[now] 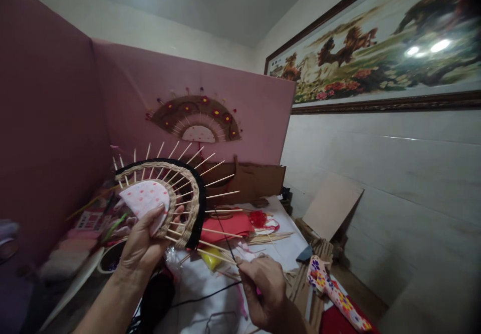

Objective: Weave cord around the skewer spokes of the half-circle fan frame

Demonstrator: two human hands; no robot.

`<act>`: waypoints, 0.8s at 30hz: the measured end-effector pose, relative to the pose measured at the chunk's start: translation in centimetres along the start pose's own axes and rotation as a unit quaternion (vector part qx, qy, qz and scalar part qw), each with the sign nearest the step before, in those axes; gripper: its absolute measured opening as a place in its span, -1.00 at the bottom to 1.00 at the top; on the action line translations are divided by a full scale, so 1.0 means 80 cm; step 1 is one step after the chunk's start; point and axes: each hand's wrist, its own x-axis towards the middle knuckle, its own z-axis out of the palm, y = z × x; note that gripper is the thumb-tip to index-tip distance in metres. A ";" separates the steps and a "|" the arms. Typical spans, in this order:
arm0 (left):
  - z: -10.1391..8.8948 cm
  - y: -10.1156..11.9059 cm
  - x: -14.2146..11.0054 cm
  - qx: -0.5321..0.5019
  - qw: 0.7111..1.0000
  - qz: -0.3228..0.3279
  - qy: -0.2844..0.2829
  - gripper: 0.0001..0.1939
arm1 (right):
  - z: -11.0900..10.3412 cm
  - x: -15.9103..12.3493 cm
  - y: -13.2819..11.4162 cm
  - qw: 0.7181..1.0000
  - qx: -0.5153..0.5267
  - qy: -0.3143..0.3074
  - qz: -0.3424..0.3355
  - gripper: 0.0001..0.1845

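My left hand (148, 239) grips a half-round woven fan (195, 194) by its white, red-dotted centre piece (146, 198), thumb in front and fingers behind. Thin wooden sticks radiate out from it, woven with bands of tan cord and an outer band of black yarn. At the fan's lower right end, my right hand (265, 286) is closed in a pinch on the black yarn (226, 231), close to the stick tips. One stretch of this yarn rises to the fan's edge; another trails left across the table. Some of my right fingers are hidden.
A finished-looking fan with flowers (199, 116) hangs on the pink panel (259, 118). On the white table (203, 304) lie red sheets (229, 224), a red knot ornament (258, 218), loose sticks (270, 238) and a yellow packet (210, 258). A floral-patterned object (336, 291) lies at right.
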 end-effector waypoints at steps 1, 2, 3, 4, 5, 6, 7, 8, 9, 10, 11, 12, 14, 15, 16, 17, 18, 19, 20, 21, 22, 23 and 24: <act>0.003 -0.001 -0.002 -0.006 1.000 0.000 0.000 -0.71 | 0.001 0.001 -0.001 1.000 0.007 -0.009 0.000 -0.78; 0.006 -0.002 -0.004 -0.011 1.000 -0.002 0.001 -0.71 | 0.002 0.002 -0.002 1.000 0.017 -0.021 0.000 -0.78; 0.009 -0.003 -0.006 -0.016 1.000 -0.005 0.004 -0.70 | 0.004 0.003 -0.003 0.999 0.030 -0.036 -0.002 -0.77; 0.011 -0.004 -0.008 -0.018 1.000 -0.010 0.007 -0.71 | 0.005 0.004 -0.005 0.998 0.044 -0.052 -0.003 -0.77; 0.013 -0.006 -0.010 -0.018 1.000 -0.016 0.011 -0.71 | 0.007 0.004 -0.006 0.996 0.057 -0.066 -0.005 -0.76; 0.015 -0.008 -0.011 -0.017 0.999 -0.023 0.014 -0.72 | 0.010 0.004 -0.007 0.995 0.067 -0.076 -0.006 -0.76; 0.017 -0.010 -0.013 -0.015 0.999 -0.029 0.015 -0.73 | 0.012 0.003 -0.008 0.994 0.074 -0.083 -0.006 -0.75; 0.018 -0.011 -0.014 -0.015 0.999 -0.034 0.015 -0.74 | 0.014 0.002 -0.008 0.993 0.078 -0.087 -0.005 -0.75; 0.020 -0.013 -0.015 -0.016 0.999 -0.038 0.015 -0.75 | 0.016 0.000 -0.008 0.993 0.080 -0.091 -0.004 -0.75; 0.022 -0.015 -0.016 -0.017 0.999 -0.041 0.014 -0.76 | 0.019 -0.002 -0.008 0.992 0.081 -0.094 -0.003 -0.76; 0.023 -0.017 -0.017 -0.019 0.999 -0.045 0.010 -0.76 | 0.021 -0.004 -0.007 0.992 0.081 -0.099 -0.001 -0.78; 0.024 -0.019 -0.018 -0.021 0.999 -0.049 0.004 -0.77 | 0.023 -0.006 -0.006 0.991 0.079 -0.105 0.002 -0.80; 0.026 -0.022 -0.021 -0.023 0.998 -0.057 -0.001 -0.79 | 0.028 -0.011 -0.003 0.991 0.067 -0.115 0.007 -0.82; 0.027 -0.024 -0.022 -0.025 0.998 -0.062 -0.001 -0.80 | 0.029 -0.013 -0.002 0.991 0.057 -0.118 0.009 -0.82; 0.028 -0.025 -0.023 -0.028 0.997 -0.069 0.001 -0.80 | 0.031 -0.014 -0.001 0.992 0.045 -0.121 0.009 -0.82; 0.029 -0.026 -0.024 -0.034 0.997 -0.075 0.004 -0.80 | 0.032 -0.015 -0.001 0.992 0.035 -0.123 0.007 -0.81; 0.030 -0.027 -0.025 -0.043 0.996 -0.081 0.008 -0.80 | 0.034 -0.015 0.000 0.992 0.029 -0.122 0.006 -0.81; 0.033 -0.027 -0.027 -0.057 0.994 -0.087 0.012 -0.79 | 0.034 -0.015 0.000 0.992 0.028 -0.123 0.007 -0.81; 0.035 -0.027 -0.029 -0.074 0.993 -0.092 0.017 -0.79 | 0.035 -0.014 0.000 0.992 0.031 -0.124 0.012 -0.81; 0.038 -0.027 -0.031 -0.091 0.991 -0.099 0.022 -0.78 | 0.035 -0.013 0.000 0.991 0.038 -0.124 0.019 -0.82; 0.041 -0.026 -0.033 -0.106 0.988 -0.107 0.026 -0.78 | 0.036 -0.013 0.000 0.991 0.045 -0.121 0.028 -0.83; 0.045 -0.026 -0.036 -0.115 0.986 -0.117 0.026 -0.76 | 0.036 -0.012 0.000 0.992 0.049 -0.114 0.037 -0.83; 0.047 -0.025 -0.038 -0.118 0.985 -0.125 0.023 -0.75 | 0.036 -0.012 0.000 0.992 0.052 -0.105 0.045 -0.83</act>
